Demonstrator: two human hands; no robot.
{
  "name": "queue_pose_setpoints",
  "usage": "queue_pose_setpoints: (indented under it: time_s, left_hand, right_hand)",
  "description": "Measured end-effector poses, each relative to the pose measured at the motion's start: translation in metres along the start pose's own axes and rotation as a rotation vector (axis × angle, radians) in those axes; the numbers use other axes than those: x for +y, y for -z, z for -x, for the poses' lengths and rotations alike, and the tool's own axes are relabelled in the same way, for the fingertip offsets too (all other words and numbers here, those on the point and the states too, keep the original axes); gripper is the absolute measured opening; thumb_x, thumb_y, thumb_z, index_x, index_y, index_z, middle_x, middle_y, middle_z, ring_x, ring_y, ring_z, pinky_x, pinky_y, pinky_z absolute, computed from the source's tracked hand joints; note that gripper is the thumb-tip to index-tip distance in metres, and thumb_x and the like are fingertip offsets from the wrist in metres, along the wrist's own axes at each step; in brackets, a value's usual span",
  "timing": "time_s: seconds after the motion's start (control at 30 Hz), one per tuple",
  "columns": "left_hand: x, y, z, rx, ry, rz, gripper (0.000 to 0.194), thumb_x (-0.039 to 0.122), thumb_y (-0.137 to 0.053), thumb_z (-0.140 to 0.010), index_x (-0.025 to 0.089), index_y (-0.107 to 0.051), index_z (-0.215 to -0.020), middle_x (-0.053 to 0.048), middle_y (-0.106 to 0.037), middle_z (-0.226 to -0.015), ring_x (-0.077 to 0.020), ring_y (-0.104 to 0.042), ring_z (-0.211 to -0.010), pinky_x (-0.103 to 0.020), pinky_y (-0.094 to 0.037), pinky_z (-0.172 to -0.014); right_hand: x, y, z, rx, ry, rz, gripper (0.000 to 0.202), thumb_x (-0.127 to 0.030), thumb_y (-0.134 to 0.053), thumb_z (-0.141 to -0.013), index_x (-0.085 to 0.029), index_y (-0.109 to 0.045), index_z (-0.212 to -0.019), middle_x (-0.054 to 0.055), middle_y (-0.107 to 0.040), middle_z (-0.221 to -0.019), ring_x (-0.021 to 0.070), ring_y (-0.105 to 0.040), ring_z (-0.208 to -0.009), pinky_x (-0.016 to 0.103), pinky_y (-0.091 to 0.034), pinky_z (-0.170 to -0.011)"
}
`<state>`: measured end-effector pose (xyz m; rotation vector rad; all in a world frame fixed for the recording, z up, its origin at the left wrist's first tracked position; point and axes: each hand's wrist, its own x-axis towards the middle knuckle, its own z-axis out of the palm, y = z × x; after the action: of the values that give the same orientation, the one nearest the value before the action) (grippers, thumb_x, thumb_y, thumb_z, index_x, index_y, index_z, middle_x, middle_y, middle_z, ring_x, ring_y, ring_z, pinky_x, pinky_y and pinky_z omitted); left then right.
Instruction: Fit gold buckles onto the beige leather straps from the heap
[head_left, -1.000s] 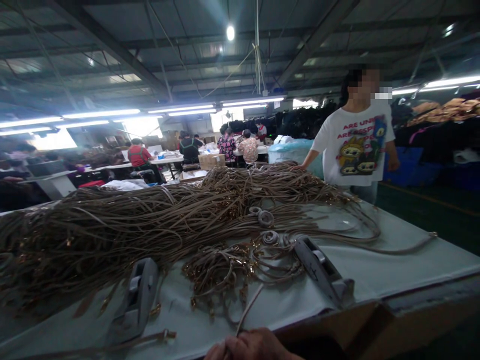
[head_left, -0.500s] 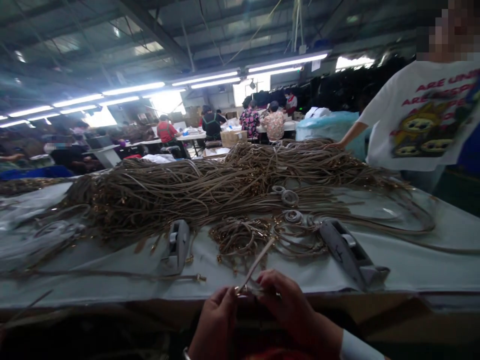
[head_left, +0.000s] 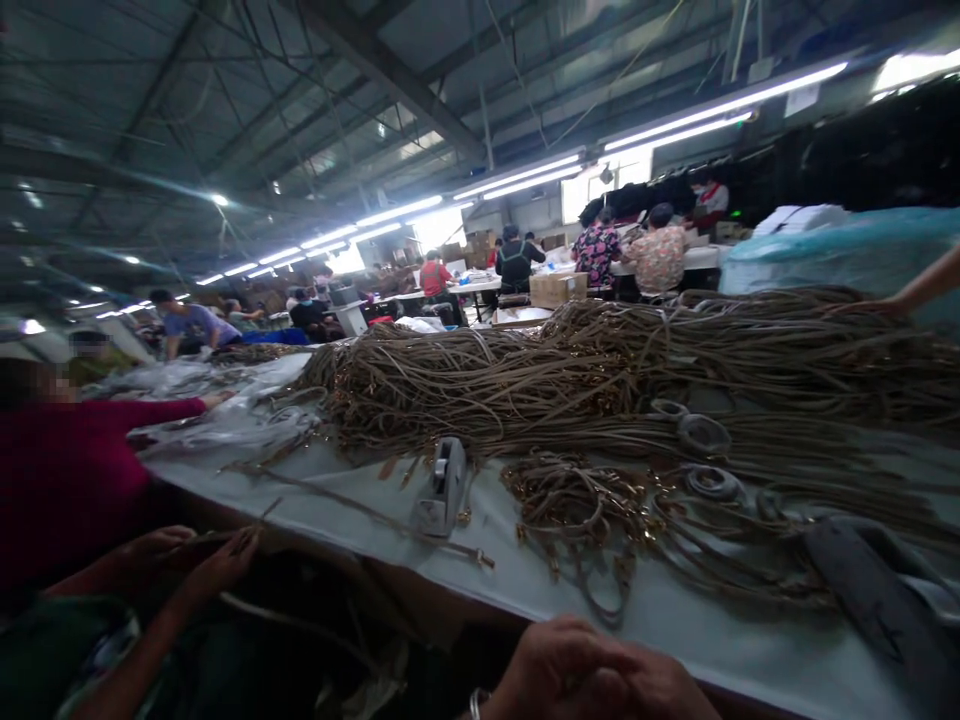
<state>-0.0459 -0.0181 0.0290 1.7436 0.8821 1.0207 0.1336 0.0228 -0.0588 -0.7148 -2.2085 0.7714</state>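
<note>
Left hand (head_left: 544, 665) and right hand (head_left: 660, 685) are held together at the near edge of the tabletop (head_left: 705, 620). Fingers are curled in; whether anything is pinched in the grip can't be told, since it's hidden by the hands themselves. A coiled strap bundle (head_left: 571, 490) is laid just in from that edge, probably for short reach. It's flanked by a grey tape dispenser (head_left: 442, 490) to the left and a second dispenser (head_left: 877, 610) at the near edge on the right, likely spaced to leave elbow room. The big strap pile (head_left: 465, 370) is heaped toward the far edge, presumably to free the front strip. A loose strap (head_left: 360, 509) is laid roughly along the near edge. The pile's right part is touched by a co-worker's hand (head_left: 874, 307).
</note>
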Motion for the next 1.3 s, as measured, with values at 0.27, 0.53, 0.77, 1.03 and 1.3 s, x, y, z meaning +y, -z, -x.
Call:
queue_pose_setpoints:
  time_s: [0.27, 0.53, 0.77, 1.03, 1.3]
  left_hand:
    - [-0.01, 0.001, 0.008, 0.445, 0.345, -0.307, 0.045, 0.05, -0.053, -0.091, 0.017, -0.054, -0.061, 0.002, -0.049, -0.061, -0.0118, -0.044, -0.059, -0.022, -0.036, -0.058]
    - [-0.015, 0.006, 0.003, 0.412, 0.403, -0.47, 0.039, 0.041, -0.053, -0.09, 0.017, -0.053, -0.06, 0.004, -0.048, -0.06, -0.0115, -0.044, -0.059, -0.022, -0.033, -0.059]
    - [-0.012, 0.009, 0.005, 0.394, 0.417, -0.549, 0.039, 0.041, -0.054, -0.09, 0.018, -0.052, -0.059, 0.002, -0.05, -0.061, -0.0125, -0.046, -0.061, -0.023, -0.033, -0.06]
    - [-0.013, -0.004, -0.002, 0.367, 0.39, -0.565, 0.037, 0.039, -0.054, -0.09, 0.018, -0.052, -0.06, 0.001, -0.052, -0.063, -0.0139, -0.047, -0.064, -0.024, -0.033, -0.062]
    - [-0.015, -0.003, -0.007, 0.298, 0.438, -0.404, 0.047, 0.05, -0.045, -0.093, 0.018, -0.05, -0.059, 0.002, -0.046, -0.057, -0.0126, -0.043, -0.057, -0.024, -0.031, -0.056]
  right_hand:
    - [-0.012, 0.027, 0.007, 0.043, -0.051, 0.098, 0.03, -0.035, -0.04, -0.102, -0.018, -0.062, -0.095, 0.006, -0.064, -0.08, 0.0178, -0.059, -0.071, 0.027, -0.045, -0.065]
    - [-0.016, 0.033, 0.0, 0.06, -0.064, 0.058, 0.032, -0.04, -0.039, -0.103, -0.018, -0.061, -0.097, 0.006, -0.063, -0.082, 0.0176, -0.057, -0.073, 0.027, -0.043, -0.066]
    - [-0.016, 0.031, 0.002, 0.055, -0.049, 0.06, 0.032, -0.038, -0.038, -0.103, -0.017, -0.06, -0.095, 0.006, -0.062, -0.081, 0.0174, -0.056, -0.072, 0.027, -0.042, -0.064]
    - [-0.019, 0.032, -0.001, 0.065, -0.009, 0.087, 0.032, -0.037, -0.037, -0.103, -0.017, -0.06, -0.093, 0.005, -0.06, -0.079, 0.0166, -0.055, -0.071, 0.026, -0.043, -0.065]
    - [-0.024, 0.038, 0.001, 0.056, -0.01, 0.02, 0.034, -0.04, -0.036, -0.103, -0.017, -0.06, -0.097, 0.006, -0.06, -0.08, 0.0177, -0.056, -0.072, 0.027, -0.044, -0.065]
